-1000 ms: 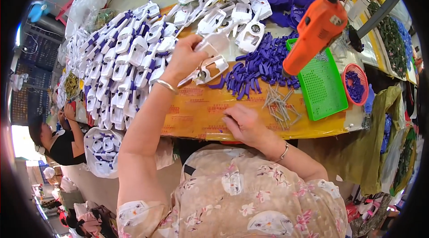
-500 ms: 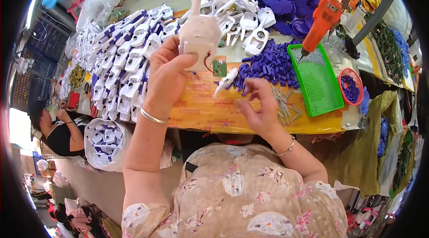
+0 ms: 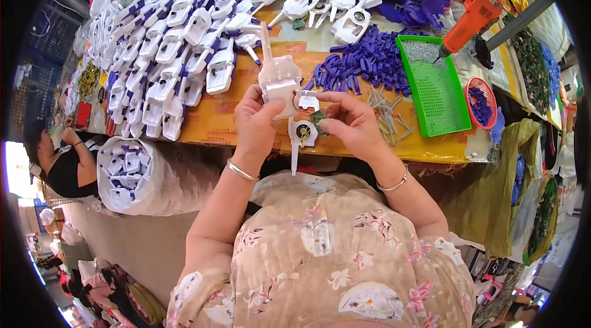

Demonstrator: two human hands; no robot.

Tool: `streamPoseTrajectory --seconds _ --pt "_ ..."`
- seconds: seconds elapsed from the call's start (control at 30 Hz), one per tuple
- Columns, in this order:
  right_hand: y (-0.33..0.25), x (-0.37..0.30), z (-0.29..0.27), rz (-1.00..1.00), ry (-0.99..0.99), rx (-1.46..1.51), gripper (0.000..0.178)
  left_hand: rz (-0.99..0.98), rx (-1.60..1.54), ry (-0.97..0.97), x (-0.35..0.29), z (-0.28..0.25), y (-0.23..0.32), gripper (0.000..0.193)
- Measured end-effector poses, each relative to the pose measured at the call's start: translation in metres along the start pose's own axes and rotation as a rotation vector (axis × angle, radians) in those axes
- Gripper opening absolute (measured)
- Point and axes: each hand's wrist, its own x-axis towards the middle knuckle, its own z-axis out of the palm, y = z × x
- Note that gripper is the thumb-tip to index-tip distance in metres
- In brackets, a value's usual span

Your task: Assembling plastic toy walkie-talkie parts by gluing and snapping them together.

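Note:
My left hand [image 3: 255,124] is closed round a white plastic toy housing [image 3: 280,76] with a long thin stem pointing away from me. Thin red wires run from it towards a small green circuit board [image 3: 318,120], which the fingers of my right hand [image 3: 357,131] pinch. Just below, between my hands, a second white shell part [image 3: 294,154] shows its inner side, with a round dark disc [image 3: 304,132] and yellowish wire in it. What supports this part is hidden.
Rows of white-and-purple housings [image 3: 166,51] cover the table's left. Purple parts [image 3: 363,60] lie ahead, beside a green tray [image 3: 436,103] of screws. An orange electric screwdriver [image 3: 473,17] hangs over it. A red basket [image 3: 481,111] stands right; another person [image 3: 68,159] sits left.
The housing in my left hand has come down and nearer to me. My right hand, apart before, has moved in and now holds the circuit board. The shell with the disc now shows its inner side.

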Motion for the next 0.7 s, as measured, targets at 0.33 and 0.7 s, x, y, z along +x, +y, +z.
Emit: streamPoseTrajectory --seconds 0.33,0.7 --pt "-0.021 0.001 -0.006 0.29 -0.058 0.503 0.035 0.048 0.281 -0.031 -0.018 -0.005 -0.004 0.039" --pt "-0.016 0.001 0.007 -0.542 -0.081 -0.813 0.027 -0.145 0.131 -0.203 -0.016 0.0 -0.008 0.05"
